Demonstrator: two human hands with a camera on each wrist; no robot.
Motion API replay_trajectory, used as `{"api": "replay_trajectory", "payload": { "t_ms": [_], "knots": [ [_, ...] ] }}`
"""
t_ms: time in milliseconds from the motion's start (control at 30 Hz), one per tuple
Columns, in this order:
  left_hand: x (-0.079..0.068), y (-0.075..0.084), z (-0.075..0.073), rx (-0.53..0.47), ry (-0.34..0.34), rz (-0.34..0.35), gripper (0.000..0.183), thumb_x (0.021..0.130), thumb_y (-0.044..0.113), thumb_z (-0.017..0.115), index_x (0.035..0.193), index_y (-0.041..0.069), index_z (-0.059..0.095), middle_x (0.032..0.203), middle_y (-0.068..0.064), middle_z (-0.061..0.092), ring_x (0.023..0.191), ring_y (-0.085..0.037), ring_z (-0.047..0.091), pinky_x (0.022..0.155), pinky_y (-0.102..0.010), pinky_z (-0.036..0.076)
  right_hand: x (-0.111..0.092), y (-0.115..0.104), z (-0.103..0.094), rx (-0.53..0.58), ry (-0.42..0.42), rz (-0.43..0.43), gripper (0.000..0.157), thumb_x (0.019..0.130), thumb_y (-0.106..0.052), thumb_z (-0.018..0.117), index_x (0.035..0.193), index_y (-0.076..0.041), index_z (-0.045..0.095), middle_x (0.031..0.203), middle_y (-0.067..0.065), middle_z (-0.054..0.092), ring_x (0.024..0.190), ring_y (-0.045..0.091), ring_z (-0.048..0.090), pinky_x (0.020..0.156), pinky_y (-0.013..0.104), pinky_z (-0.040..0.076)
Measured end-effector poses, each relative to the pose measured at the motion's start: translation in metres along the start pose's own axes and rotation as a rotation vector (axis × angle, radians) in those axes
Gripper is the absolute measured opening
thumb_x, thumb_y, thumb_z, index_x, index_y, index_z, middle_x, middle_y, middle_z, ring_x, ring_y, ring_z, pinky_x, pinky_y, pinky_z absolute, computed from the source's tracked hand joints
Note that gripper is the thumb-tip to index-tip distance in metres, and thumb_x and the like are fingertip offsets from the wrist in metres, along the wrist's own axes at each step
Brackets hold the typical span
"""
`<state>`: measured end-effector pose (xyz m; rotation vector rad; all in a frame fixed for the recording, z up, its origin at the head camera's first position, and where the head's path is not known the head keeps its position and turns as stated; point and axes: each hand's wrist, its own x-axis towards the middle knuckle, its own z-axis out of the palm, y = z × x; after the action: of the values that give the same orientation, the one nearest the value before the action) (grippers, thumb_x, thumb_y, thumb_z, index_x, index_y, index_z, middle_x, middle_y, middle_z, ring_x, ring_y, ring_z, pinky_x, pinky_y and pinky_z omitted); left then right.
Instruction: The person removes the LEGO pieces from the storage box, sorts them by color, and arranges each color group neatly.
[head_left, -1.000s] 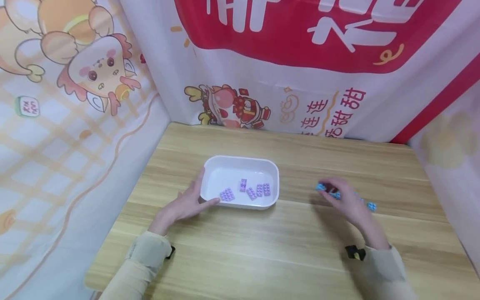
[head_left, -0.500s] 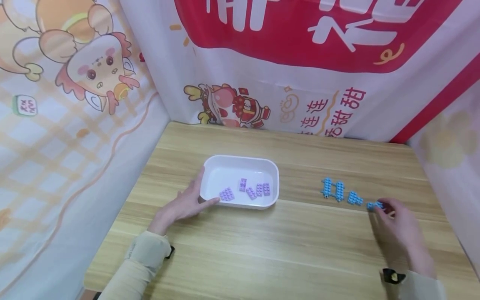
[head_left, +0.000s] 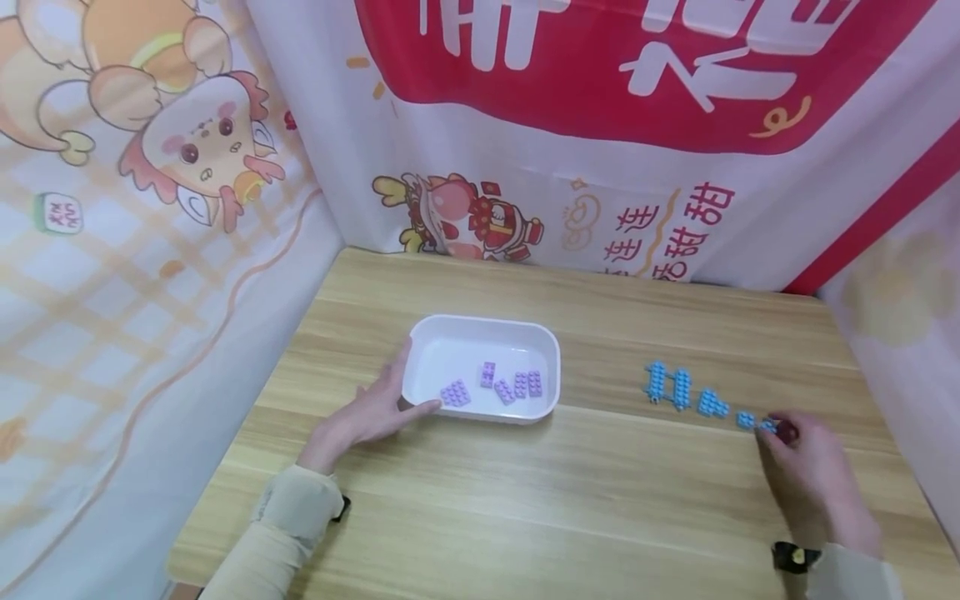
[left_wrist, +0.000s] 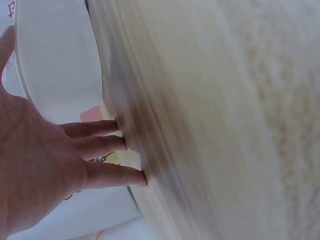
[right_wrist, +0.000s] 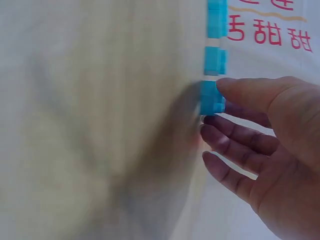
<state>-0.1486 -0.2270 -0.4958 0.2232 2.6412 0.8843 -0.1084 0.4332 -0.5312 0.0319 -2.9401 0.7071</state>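
Observation:
In the head view my left hand (head_left: pixel 367 414) lies at the left end of a white tray (head_left: pixel 482 321), thumb on its near rim. The left wrist view shows its fingers spread, tips touching the table beside the tray. Several light purple building bricks (head_left: pixel 455 393) lie inside the tray. At the right, my right hand (head_left: pixel 817 458) pinches a small blue building brick (right_wrist: pixel 210 98) between thumb and forefinger, at the end of a row. The forefinger is partly hidden. To its left lie another small blue brick (head_left: pixel 745 420), a stepped blue piece (head_left: pixel 711 404) and a ladder-like blue piece (head_left: pixel 667 386).
The wooden table (head_left: pixel 525 500) meets a printed cloth (head_left: pixel 570 200) at the back and a patterned cloth (head_left: pixel 150 333) at the left. Bare wood lies between the tray and the blue row.
My right hand has moved right from over the ladder-like blue piece to the row's right end, uncovering the blue pieces. My left hand and the tray have stayed in place.

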Motion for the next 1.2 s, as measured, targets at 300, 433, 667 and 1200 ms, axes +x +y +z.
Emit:
{"api": "replay_trajectory", "payload": {
  "t_ms": [300,433,667,1200],
  "knots": [
    [-0.001,0.000,0.001,-0.013,-0.001,0.006,0.125,0.099,0.078,0.061,0.176,0.021,-0.020,0.186,-0.021,0.000,0.171,-0.049,0.007,0.123,-0.091,0.000,0.017,-0.051,0.001,0.012,0.142,-0.111,0.048,0.096,-0.002,0.080,0.137,0.012,0.061,0.117,0.038,0.064,0.099,0.053,0.065,0.076,0.065,0.055],
    [-0.002,-0.001,0.002,-0.005,0.000,0.006,0.126,0.099,0.079,0.061,0.176,0.020,-0.020,0.186,-0.021,0.000,0.171,-0.049,0.007,0.123,-0.090,0.001,0.030,-0.085,0.010,0.065,0.139,-0.183,0.052,0.093,0.000,0.082,0.141,0.010,0.061,0.120,0.036,0.064,0.102,0.052,0.065,0.079,0.068,0.056],
    [-0.002,0.001,0.001,-0.008,0.003,-0.002,0.126,0.098,0.079,0.062,0.175,0.024,-0.022,0.186,-0.020,0.000,0.171,-0.049,0.007,0.124,-0.090,0.000,0.052,-0.144,0.032,0.147,0.087,-0.289,0.063,0.093,-0.007,0.087,0.148,0.003,0.059,0.128,0.030,0.066,0.111,0.050,0.068,0.090,0.070,0.059],
    [-0.003,0.000,0.000,-0.007,0.008,-0.011,0.127,0.097,0.080,0.062,0.176,0.022,-0.019,0.186,-0.018,-0.002,0.172,-0.048,0.006,0.125,-0.089,0.000,0.086,-0.282,0.073,0.207,-0.256,-0.449,0.090,0.086,-0.024,0.096,0.163,-0.013,0.051,0.165,0.018,0.056,0.153,0.043,0.054,0.125,0.065,0.047]
  ]
}}
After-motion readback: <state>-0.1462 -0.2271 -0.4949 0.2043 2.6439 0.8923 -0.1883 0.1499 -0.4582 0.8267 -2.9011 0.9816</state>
